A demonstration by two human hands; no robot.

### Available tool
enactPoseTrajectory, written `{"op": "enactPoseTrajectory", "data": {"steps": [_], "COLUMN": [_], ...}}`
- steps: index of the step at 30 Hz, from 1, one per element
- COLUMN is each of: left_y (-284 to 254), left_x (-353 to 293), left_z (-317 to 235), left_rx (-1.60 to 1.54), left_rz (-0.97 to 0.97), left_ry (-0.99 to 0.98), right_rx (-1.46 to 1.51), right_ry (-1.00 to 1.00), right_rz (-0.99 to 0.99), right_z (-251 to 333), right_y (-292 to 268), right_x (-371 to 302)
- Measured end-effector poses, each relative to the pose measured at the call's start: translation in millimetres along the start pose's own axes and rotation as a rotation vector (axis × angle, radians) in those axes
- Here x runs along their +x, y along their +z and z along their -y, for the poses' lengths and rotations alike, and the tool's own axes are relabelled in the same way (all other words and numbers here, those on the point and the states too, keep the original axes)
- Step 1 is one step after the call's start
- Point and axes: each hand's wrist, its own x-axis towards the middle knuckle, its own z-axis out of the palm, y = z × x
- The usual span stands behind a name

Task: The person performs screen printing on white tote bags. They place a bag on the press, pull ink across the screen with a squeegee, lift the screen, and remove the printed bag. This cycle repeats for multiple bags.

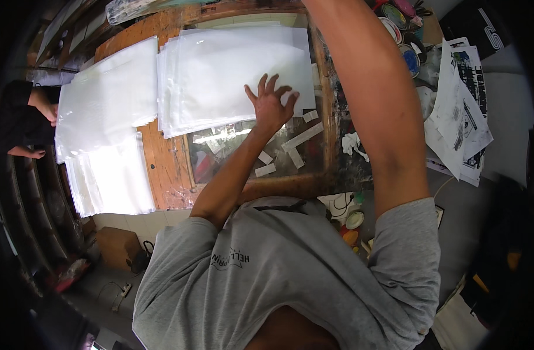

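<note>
My left hand (271, 106) rests with its fingers spread on the right part of a stack of translucent white plastic sheets (214, 70). Nothing is gripped in it. The stack lies on a wood-framed glass panel (226, 169), with its edges slightly fanned out at the left. Several short white strips (302, 136) sit on the glass just below the hand. My right arm (380, 87) reaches far forward past the right side of the panel. Its hand is beyond the upper edge of the picture.
More plastic sheets (109, 96) are spread on the wooden table (156, 166) at left, overhanging its edge. Beside them, another person's hands (42, 108) show. Paint cans (410, 58) and printed papers (459, 111) crowd the right side. A crumpled white tissue (354, 144) lies near my right arm.
</note>
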Motion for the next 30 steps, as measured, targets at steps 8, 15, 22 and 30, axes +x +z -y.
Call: {"op": "enactPoseTrajectory", "data": {"steps": [8, 15, 22, 30], "left_y": [22, 18, 23, -5], "left_x": [-42, -51, -54, -49], "left_z": [24, 14, 22, 12], "left_rx": [0.273, 0.292, 0.269, -0.068], "left_rz": [0.050, 0.056, 0.104, -0.042], "left_ry": [0.000, -0.021, -0.004, -0.069], "right_rx": [-0.138, -0.076, -0.153, -0.196], "right_ry": [0.418, 0.167, 0.048, 0.215], "right_rz": [0.296, -0.010, 0.001, -0.095], "right_z": [40, 19, 1, 17], "right_y": [-40, -18, -2, 13], "right_x": [50, 13, 21, -21]}}
